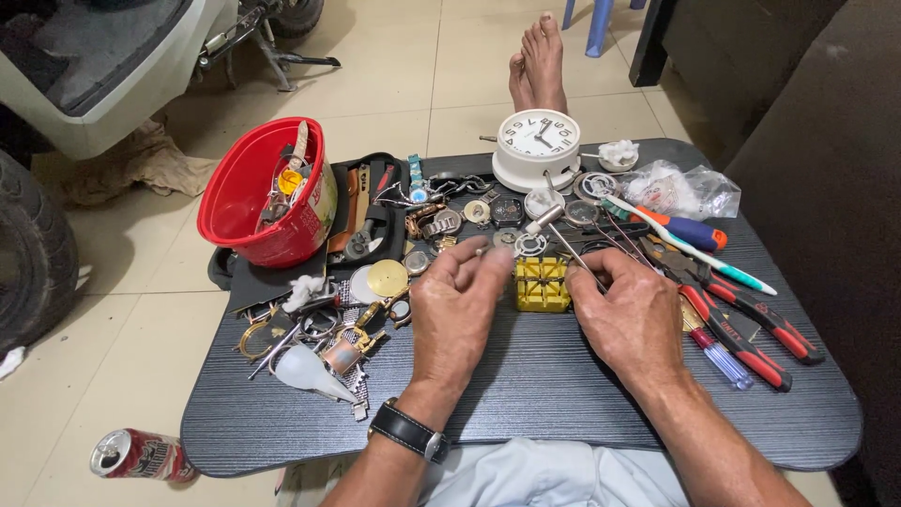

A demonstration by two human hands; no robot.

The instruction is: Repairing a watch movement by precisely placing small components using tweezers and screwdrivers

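Observation:
My left hand [457,305] rests on the dark lap table [526,394], its fingertips pinched around a small part beside a yellow watch holder block [542,284]. A black wristwatch [409,432] is on that wrist. My right hand [631,314] sits just right of the yellow block and grips a thin metal tool [563,242] that angles up to the left over the block. Several watch cases and dials [488,218] lie just beyond both hands.
A red bowl [263,192] with parts stands at the left. A white clock [537,143] is at the far edge. Red-handled pliers [751,324], screwdrivers and a toothbrush [694,246] lie right. A can [141,454] lies on the floor; bare feet [539,66] beyond.

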